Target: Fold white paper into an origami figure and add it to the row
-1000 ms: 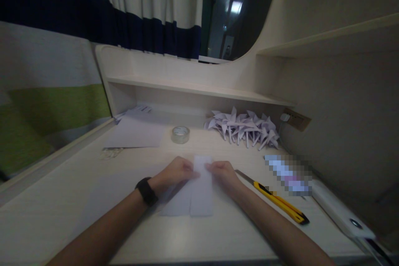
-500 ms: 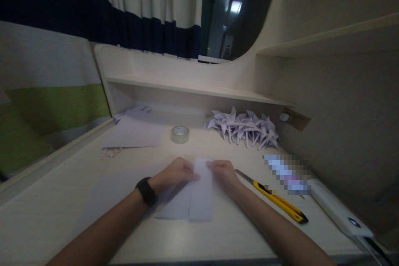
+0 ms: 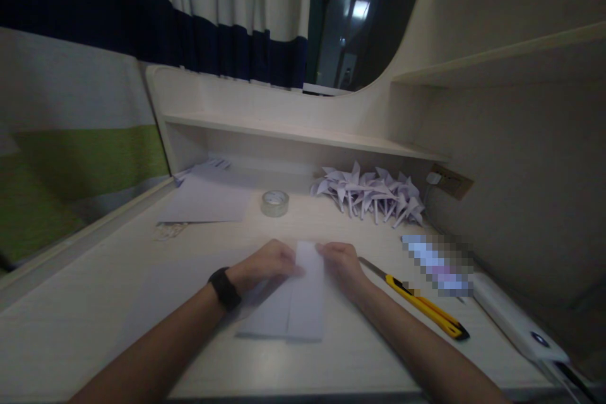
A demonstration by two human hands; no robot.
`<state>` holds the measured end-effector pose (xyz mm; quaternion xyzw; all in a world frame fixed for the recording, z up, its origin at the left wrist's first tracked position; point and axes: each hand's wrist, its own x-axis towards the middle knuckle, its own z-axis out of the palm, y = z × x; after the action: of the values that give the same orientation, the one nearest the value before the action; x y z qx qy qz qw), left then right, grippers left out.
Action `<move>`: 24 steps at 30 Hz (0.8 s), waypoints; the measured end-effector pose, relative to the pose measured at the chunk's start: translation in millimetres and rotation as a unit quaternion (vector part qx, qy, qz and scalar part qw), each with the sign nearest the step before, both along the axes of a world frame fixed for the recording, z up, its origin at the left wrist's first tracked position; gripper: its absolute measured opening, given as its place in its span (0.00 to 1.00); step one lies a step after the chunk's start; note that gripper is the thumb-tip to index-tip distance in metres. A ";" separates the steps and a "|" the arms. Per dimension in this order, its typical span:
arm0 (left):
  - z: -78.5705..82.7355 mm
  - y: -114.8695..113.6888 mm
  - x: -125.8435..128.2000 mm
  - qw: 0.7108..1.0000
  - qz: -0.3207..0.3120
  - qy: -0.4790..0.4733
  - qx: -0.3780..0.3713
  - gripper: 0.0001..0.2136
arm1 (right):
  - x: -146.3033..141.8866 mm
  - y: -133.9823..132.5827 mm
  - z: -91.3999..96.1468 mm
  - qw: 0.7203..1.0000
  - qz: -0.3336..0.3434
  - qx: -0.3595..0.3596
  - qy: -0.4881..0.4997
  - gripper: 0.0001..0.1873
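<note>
A white sheet of paper [image 3: 307, 303] lies on the desk in front of me, its right part folded over as a narrow upright strip. My right hand [image 3: 341, 264] pinches the strip's upper right corner between thumb and finger. From the other side my left hand [image 3: 272, 260], with a black band on the wrist, grips the strip's left edge, fingers curled and thumb on top. The paper's left part is partly hidden under my left hand. Just right of my right hand lies a yellow utility knife [image 3: 423, 306] with its blade out.
Behind my hands stands a roll of clear tape [image 3: 274, 204]. Paper pinwheels [image 3: 369, 192] are heaped at the back right, and paper sheets [image 3: 208, 196] lie at the back left. Another sheet [image 3: 161, 290] is under my left forearm. A white power strip [image 3: 514, 319] borders the right side.
Both hands keep their hold on the folded paper, almost still. The paper's lower edge sits slightly lower in view, and the whole view has shifted a little.
</note>
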<state>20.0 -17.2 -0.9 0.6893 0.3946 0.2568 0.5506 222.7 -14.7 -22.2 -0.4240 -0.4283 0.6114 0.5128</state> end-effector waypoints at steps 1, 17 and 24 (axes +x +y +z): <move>-0.7 0.3 -0.2 1.000 -0.001 -0.001 -0.001 0.17 | 0.3 0.7 -1.1 1.000 0.000 0.001 0.001 0.16; -5.6 0.4 -0.6 0.999 -0.016 -0.032 -0.033 0.16 | -0.2 1.1 1.9 1.000 0.004 0.000 0.020 0.17; -3.9 1.3 -0.6 1.000 -0.003 -0.014 -0.016 0.17 | -2.8 -1.7 3.4 0.999 -0.039 0.022 -0.031 0.23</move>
<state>19.4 -15.9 -4.8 0.6776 0.3891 0.2585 0.5680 219.9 -16.4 -18.7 -0.4480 -0.4402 0.5681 0.5317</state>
